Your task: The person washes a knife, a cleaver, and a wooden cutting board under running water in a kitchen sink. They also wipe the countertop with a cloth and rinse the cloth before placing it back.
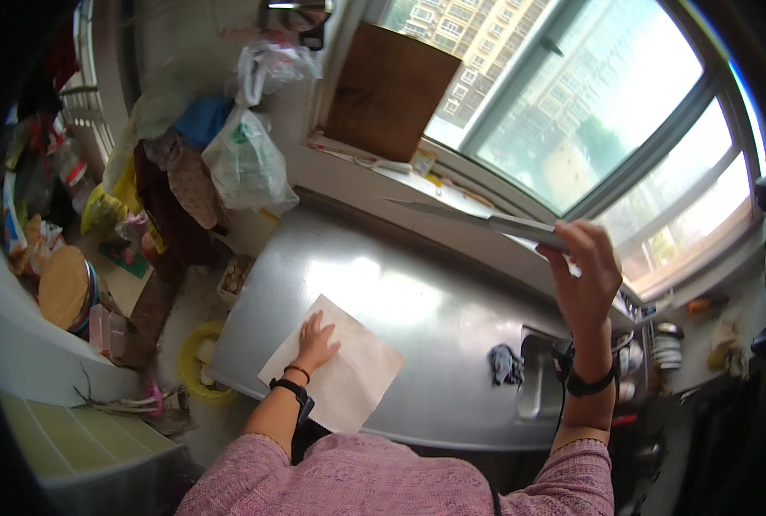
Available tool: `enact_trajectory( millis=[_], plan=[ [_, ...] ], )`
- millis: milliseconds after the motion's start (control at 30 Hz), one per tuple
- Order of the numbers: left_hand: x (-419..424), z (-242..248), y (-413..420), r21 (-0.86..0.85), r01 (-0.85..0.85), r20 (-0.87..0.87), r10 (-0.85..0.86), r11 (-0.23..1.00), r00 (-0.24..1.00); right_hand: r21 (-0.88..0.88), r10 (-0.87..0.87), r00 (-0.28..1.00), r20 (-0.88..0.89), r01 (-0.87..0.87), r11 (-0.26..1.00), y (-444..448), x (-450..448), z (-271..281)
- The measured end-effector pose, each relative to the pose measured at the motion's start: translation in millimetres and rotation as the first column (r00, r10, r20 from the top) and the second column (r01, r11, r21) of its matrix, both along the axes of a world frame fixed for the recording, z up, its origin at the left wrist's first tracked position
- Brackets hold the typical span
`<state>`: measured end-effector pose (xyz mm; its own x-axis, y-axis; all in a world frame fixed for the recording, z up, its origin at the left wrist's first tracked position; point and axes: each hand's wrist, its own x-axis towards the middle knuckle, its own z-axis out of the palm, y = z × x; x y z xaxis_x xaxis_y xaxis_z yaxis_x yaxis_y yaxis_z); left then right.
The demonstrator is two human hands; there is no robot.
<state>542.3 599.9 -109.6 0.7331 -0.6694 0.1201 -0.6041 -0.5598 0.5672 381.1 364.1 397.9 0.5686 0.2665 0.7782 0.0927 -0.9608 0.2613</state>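
Note:
My left hand (319,340) lies on a square pale sheet (363,374), which looks like paper or cloth, its fingers a little apart. The sheet rests on a stainless steel counter (447,400) and reaches its front edge. Raised at the right, my right hand (586,267) grips the grey handle of a long pointed knife (441,211). The blade points left, above the counter's back edge near the windowsill. A crumpled dark cloth (505,365) lies on the counter, left of the sink.
A metal sink (541,380) is set in the counter's right end, with stacked bowls (666,348) beyond. A brown board (392,93) leans at the window. Plastic bags (250,158) hang at the back left. A yellow basin (196,361) stands left of the counter.

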Motion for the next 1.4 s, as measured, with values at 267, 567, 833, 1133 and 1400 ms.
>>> enact_trajectory(
  millis=[267, 567, 833, 1133, 1400],
  plan=[
    [-146, 239, -107, -0.729, -0.298, -0.677, -0.714, 0.617, 0.178, -0.043, -0.072, 0.985, 0.157, 0.079, 0.996, -38, -144, -117],
    [-303, 267, -228, -0.688, -0.538, -0.591, -0.806, 0.486, 0.027, 0.260, -0.130, 0.977, 0.172, 0.083, 0.962, -54, -235, -218],
    [-300, 248, -223, -0.679, -0.408, -0.610, -0.778, 0.610, -0.147, 0.789, -0.128, 0.980, -0.155, 0.201, 0.581, -104, -354, -255],
    [-343, 241, -275, -0.553, -0.369, -0.705, -0.655, 0.747, -0.271, 0.783, -0.384, 0.787, -0.483, 0.584, 0.214, -187, -440, -323],
    [-400, 223, -374, -0.453, -0.279, -0.751, -0.531, 0.847, -0.392, 0.926, -0.455, 0.812, -0.365, 0.370, -0.081, -393, -517, -370]
  ],
)
